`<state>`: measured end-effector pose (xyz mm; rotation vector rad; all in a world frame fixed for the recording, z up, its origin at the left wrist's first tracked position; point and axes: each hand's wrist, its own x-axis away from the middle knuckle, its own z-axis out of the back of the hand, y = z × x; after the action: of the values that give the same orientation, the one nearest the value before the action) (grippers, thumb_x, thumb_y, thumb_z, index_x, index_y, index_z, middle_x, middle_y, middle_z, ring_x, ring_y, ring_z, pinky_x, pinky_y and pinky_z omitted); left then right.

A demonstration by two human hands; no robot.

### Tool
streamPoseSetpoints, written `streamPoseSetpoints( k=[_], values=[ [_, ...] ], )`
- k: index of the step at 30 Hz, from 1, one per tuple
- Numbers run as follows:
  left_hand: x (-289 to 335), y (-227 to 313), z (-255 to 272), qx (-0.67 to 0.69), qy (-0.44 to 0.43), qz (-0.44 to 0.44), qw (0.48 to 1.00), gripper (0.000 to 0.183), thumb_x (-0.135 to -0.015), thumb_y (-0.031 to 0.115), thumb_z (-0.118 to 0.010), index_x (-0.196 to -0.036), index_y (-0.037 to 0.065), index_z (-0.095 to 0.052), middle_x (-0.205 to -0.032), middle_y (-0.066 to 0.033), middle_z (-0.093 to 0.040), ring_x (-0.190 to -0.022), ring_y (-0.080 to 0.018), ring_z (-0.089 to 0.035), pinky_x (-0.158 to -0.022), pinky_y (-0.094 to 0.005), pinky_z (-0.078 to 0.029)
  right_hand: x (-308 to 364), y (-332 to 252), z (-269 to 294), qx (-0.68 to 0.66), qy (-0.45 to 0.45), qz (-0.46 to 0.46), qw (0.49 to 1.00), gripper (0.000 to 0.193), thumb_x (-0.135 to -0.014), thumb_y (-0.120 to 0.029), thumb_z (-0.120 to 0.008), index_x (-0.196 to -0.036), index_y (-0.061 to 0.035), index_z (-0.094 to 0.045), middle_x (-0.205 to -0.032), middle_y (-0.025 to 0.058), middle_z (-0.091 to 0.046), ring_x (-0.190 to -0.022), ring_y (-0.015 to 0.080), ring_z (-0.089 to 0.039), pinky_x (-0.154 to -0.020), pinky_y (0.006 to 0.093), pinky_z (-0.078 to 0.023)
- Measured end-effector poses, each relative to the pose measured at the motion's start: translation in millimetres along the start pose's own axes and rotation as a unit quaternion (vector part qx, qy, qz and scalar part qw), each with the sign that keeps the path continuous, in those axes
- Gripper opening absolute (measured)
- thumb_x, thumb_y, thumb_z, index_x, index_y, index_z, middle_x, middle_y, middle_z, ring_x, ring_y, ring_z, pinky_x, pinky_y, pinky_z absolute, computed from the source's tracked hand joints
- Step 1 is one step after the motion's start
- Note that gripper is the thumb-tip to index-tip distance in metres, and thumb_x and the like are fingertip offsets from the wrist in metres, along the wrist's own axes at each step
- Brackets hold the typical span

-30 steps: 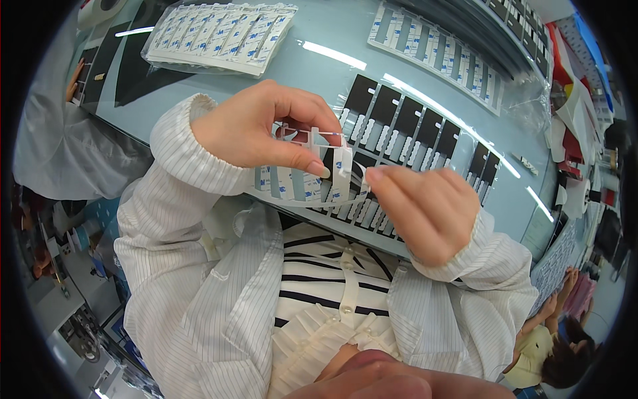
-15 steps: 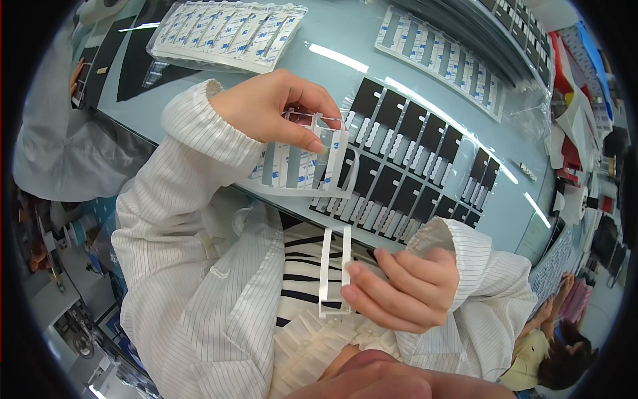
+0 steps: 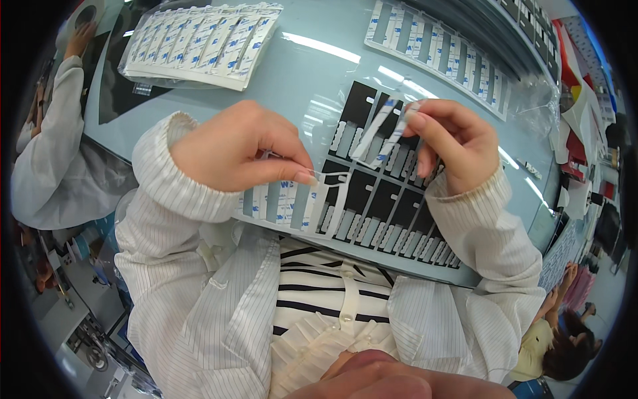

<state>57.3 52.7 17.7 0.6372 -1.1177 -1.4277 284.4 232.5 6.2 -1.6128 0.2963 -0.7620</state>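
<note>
My left hand (image 3: 246, 146) is closed, thumb and fingers pinching the top right part of a sheet of adhesive strips (image 3: 287, 206) with white and blue-printed backing. At its right end a white strip of the sheet (image 3: 339, 206) curls away, over the black pieces. My right hand (image 3: 460, 141) pinches the far end of a narrow, open rectangular adhesive frame (image 3: 373, 136), also blue-printed. This frame hangs tilted above the black rectangular pieces (image 3: 382, 193), which lie in two rows with scalloped white strips on them. I cannot tell whether the frame touches them.
A stack of similar adhesive sheets (image 3: 199, 46) in clear plastic lies at the far left. Another adhesive sheet (image 3: 435, 53) lies at the far right, near crumpled clear film (image 3: 535, 96). A person's grey-white sleeve (image 3: 56, 146) is at the left; another person (image 3: 555, 346) is at the lower right.
My right hand has carried the adhesive frame from near my chest up and right, over the black pieces. My left hand and the sheet have shifted slightly down and left.
</note>
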Motion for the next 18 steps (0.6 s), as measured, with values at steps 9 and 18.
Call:
streamPoseSetpoints(
  k=[9, 18],
  values=[
    [0.9, 4.0, -15.0, -0.122, 0.035, -0.084, 0.988, 0.017, -0.079, 0.017, -0.079, -0.079, 0.005, -0.066, -0.085, -0.0077, -0.065, -0.069, -0.0272, -0.061, -0.059, -0.0367, -0.047, -20.7, 7.2, -15.5, -0.01, -0.075, -0.05, 0.996, 0.019, -0.094, -0.006, -0.067, -0.109, 0.0056, -0.067, -0.091, 0.0132, -0.071, -0.056, 0.0101, -0.062, -0.052, 0.0213, -0.051],
    [7.4, 4.2, -28.1, -0.248, 0.086, -0.112, 0.958, 0.027, -0.07, 0.024, -0.081, -0.077, 0.006, -0.062, -0.108, -0.0085, -0.07, -0.068, -0.0208, -0.057, -0.055, -0.0332, -0.045, -19.3, 8.9, -18.5, 0.004, -0.05, -0.069, 0.996, 0.015, -0.093, -0.001, -0.069, -0.106, 0.0046, -0.068, -0.088, 0.0118, -0.071, -0.053, 0.0071, -0.058, -0.048, 0.0175, -0.046]
  ],
)
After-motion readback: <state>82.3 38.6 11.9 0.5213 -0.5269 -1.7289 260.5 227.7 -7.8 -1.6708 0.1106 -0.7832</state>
